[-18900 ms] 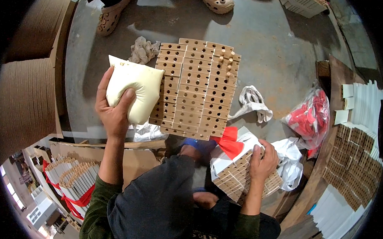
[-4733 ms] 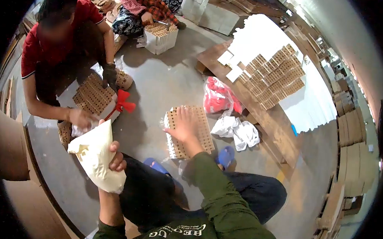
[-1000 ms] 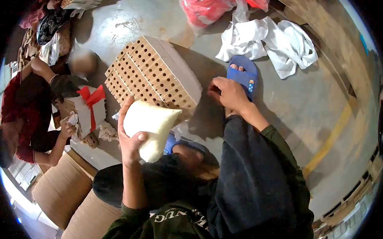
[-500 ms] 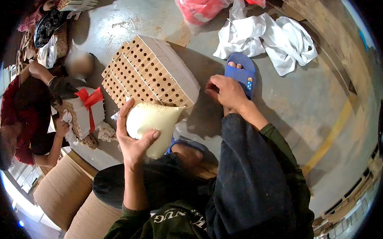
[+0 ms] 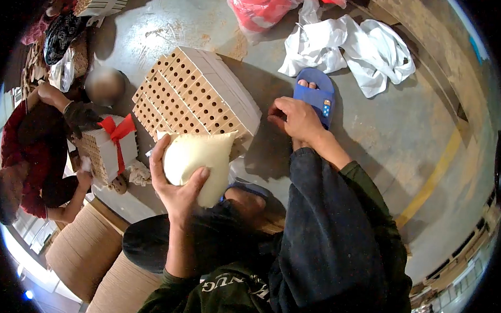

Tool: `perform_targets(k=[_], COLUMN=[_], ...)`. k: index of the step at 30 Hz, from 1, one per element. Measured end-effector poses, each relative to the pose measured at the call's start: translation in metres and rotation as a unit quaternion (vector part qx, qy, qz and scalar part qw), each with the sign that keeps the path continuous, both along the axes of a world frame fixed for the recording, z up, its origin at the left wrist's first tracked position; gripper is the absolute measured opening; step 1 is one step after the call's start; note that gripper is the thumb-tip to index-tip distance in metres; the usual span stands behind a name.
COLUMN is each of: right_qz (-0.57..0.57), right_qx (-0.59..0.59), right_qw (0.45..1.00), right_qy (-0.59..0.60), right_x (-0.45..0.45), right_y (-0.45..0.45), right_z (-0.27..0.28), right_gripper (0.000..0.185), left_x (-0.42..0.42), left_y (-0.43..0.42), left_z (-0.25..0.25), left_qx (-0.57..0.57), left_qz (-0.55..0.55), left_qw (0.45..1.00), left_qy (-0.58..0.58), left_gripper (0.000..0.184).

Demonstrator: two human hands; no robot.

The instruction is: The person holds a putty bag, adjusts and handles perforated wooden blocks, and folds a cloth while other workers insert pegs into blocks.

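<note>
My left hand (image 5: 178,190) grips a plump cream-coloured pouch (image 5: 198,160), thumb across its near face and fingers along its left edge. The pouch is swollen like a small pillow, with a seam along the top. Just beyond it stands a block of stacked pale boxes (image 5: 195,88), their tan faces dotted with rows of round holes. The pouch overlaps the block's lower edge in view; whether they touch I cannot tell. Over my right knee reaches my right arm, and my right hand (image 5: 298,119) hangs above the blue sandal (image 5: 313,95), its fingers loosely curled with nothing visible in them.
At left a person in dark red (image 5: 27,148) handles a similar box bundle (image 5: 104,151) tied with red ribbon. White cloth sacks (image 5: 348,49) and a red-filled plastic bag (image 5: 261,13) lie on the floor ahead. Large rolls of brown cord (image 5: 84,250) stand at lower left.
My left hand and the pouch have tilted and shifted slightly, the pouch's top corner moving a little left and up. My right hand stays put. The other person's hand has moved slightly.
</note>
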State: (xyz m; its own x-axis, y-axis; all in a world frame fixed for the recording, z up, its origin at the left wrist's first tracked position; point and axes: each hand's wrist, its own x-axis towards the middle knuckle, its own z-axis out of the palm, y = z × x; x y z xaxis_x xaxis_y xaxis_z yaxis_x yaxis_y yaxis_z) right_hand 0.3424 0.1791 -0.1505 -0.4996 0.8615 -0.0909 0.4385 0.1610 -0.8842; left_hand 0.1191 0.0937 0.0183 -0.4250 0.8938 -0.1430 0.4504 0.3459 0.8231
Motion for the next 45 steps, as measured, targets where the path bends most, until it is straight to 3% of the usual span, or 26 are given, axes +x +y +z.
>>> perform_targets(k=[6, 8, 20, 23, 29, 37, 40, 45], right_qz=[0.002, 0.002, 0.001, 0.0, 0.004, 0.002, 0.002, 0.004], right_qx=[0.024, 0.021, 0.005, 0.006, 0.044, 0.01, 0.032, 0.011], right_qw=[1.0, 1.0, 1.0, 1.0, 0.999, 1.0, 0.999, 1.0], right_qy=[0.004, 0.002, -0.003, -0.004, -0.003, -0.003, -0.015, -0.005], right_x=[0.0, -0.001, 0.002, 0.002, 0.001, 0.001, 0.001, 0.001], right_y=[-0.001, 0.0, 0.0, 0.0, 0.0, 0.0, -0.001, -0.001], right_z=[-0.004, -0.004, -0.003, -0.005, -0.007, -0.003, -0.006, -0.004], right_gripper=[0.018, 0.018, 0.016, 0.016, 0.015, 0.016, 0.017, 0.017], left_x=[-0.001, -0.005, 0.002, 0.005, -0.001, 0.003, 0.001, 0.0], left_y=[0.001, 0.002, 0.011, 0.01, 0.013, 0.016, 0.017, 0.02], left_z=[0.012, 0.014, 0.006, 0.005, 0.014, 0.009, 0.005, 0.014], left_qx=[0.015, 0.008, 0.007, 0.05, 0.049, 0.015, 0.054, 0.069], left_qz=[0.027, -0.011, -0.053, -0.008, -0.02, -0.042, -0.047, -0.027], left_qw=[0.998, 1.0, 0.996, 0.998, 0.998, 0.997, 0.991, 0.993], left_qy=[-0.061, 0.0, 0.069, 0.043, 0.041, 0.065, 0.112, 0.09], left_gripper=[0.083, 0.085, 0.075, 0.075, 0.074, 0.071, 0.07, 0.071])
